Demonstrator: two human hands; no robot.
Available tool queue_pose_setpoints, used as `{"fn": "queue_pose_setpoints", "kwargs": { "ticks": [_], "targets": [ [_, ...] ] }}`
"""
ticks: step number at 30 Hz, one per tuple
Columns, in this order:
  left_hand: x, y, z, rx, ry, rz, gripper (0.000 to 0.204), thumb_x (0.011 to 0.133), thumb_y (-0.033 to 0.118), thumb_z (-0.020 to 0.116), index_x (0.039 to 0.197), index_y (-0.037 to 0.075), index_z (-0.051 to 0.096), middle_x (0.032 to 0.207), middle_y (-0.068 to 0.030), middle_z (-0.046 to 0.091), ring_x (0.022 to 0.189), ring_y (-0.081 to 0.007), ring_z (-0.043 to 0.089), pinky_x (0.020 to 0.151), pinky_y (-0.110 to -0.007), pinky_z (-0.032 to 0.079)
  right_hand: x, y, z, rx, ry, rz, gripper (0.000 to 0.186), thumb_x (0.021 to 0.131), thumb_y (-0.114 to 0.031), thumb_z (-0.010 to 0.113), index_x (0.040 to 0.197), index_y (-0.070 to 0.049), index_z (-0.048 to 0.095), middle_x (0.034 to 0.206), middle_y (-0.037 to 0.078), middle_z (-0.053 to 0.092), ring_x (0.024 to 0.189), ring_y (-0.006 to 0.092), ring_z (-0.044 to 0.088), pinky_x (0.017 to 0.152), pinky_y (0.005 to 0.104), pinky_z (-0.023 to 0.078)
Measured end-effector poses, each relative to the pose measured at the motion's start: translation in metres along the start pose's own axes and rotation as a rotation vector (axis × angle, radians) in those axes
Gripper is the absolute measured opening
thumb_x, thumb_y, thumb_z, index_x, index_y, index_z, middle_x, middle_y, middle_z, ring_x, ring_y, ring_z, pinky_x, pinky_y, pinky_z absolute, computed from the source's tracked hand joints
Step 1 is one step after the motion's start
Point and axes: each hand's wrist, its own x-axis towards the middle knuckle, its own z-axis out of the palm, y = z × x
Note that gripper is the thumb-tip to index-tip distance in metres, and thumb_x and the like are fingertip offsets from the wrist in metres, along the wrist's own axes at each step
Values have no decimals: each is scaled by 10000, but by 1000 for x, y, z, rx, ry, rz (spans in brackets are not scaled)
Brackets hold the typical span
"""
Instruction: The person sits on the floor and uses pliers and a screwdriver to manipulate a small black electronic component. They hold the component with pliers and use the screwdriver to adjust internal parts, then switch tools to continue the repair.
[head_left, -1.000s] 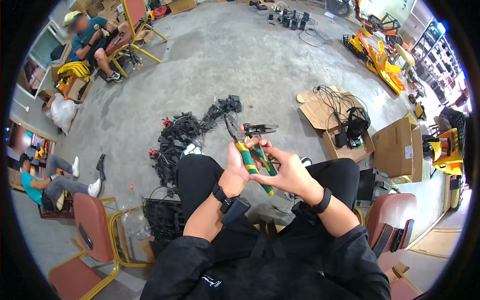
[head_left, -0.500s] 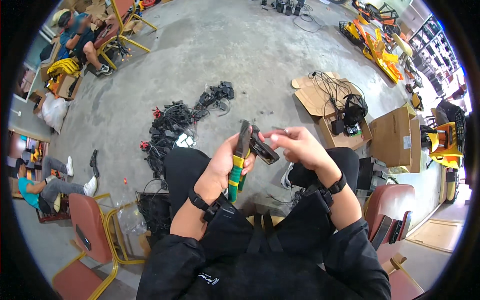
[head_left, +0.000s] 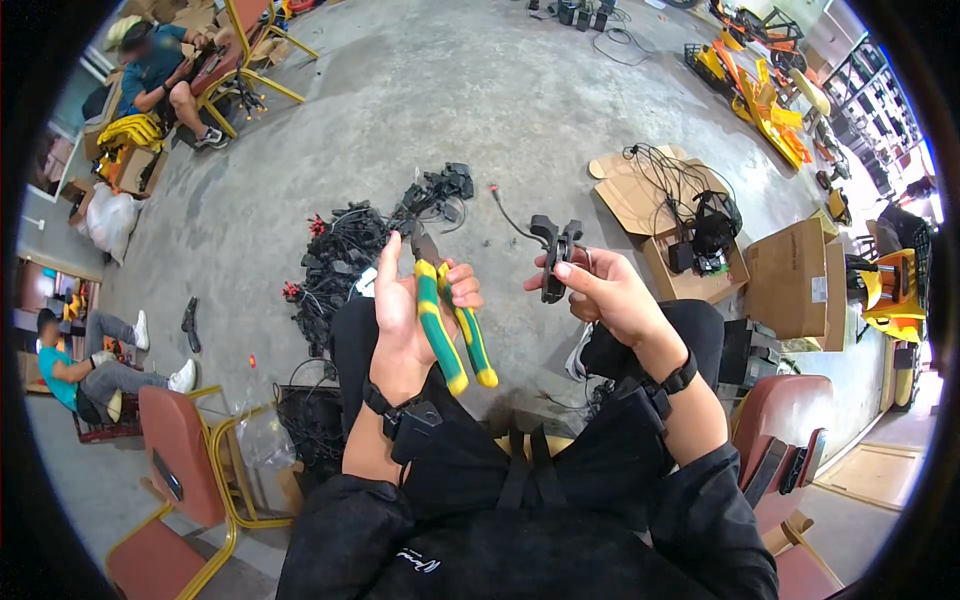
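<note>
My left hand (head_left: 408, 310) holds a pair of pliers (head_left: 437, 325) with green and yellow handles. Its fingers curl around one handle while the thumb points up. The dark jaws point away from me, and the handles are spread toward my lap. To the right, my right hand (head_left: 600, 290) pinches a black clamp-like plastic part (head_left: 553, 262) between thumb and fingers. From that part a thin dark cable (head_left: 512, 220) sticks out to the upper left, ending in a small red tip. A gap separates the pliers from the black part.
A heap of black cables and connectors (head_left: 345, 260) lies on the floor ahead left. Ahead right are an opened cardboard box (head_left: 660, 262) with cables and a taller carton (head_left: 785, 280). Red chairs (head_left: 180, 450) stand at both sides. Two other people sit at the left.
My hands have moved apart. The black part, earlier beside the pliers at my left hand, is now in my right hand with its cable showing. The pliers have tilted, handles spread.
</note>
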Motion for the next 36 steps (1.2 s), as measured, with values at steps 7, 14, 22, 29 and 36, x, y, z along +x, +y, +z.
{"fn": "queue_pose_setpoints", "kwargs": {
  "ticks": [7,14,22,29,36],
  "targets": [
    [16,-25,-18,45,200,115,225,807,-16,542,1009,-102,492,911,-173,545,961,-329,601,900,-439,526,2,0,3,16,83,-89,321,968,-275,600,1139,-4,609,1007,69,699,501,-11,335,451,168,282],
    [25,-51,-30,416,73,-79,275,918,-28,432,1188,-3,478,1173,-177,609,1154,-326,588,940,-493,514,7,7,-6,-120,196,-129,325,974,-270,591,1153,-2,637,771,-9,615,491,-5,310,450,176,230],
    [16,-79,-24,1042,-13,161,239,993,94,507,1225,39,524,1206,-120,633,1034,-192,622,920,-322,492,4,8,-5,-282,255,-162,285,899,-225,705,1099,-23,692,656,-99,493,508,-12,317,458,191,218],
    [4,-83,-19,1763,38,919,308,899,58,631,1167,-12,496,1012,-197,531,907,-356,576,755,-376,458,-1,8,-3,-350,212,-223,349,793,-261,812,970,18,703,778,-13,646,704,27,533,605,199,401],
    [-3,-76,-12,2043,188,1006,290,886,70,631,1151,19,524,997,-145,580,808,-374,638,625,-438,511,-2,8,7,-403,239,-249,336,776,-266,825,899,27,717,745,11,665,695,31,540,610,213,442]
  ]
}}
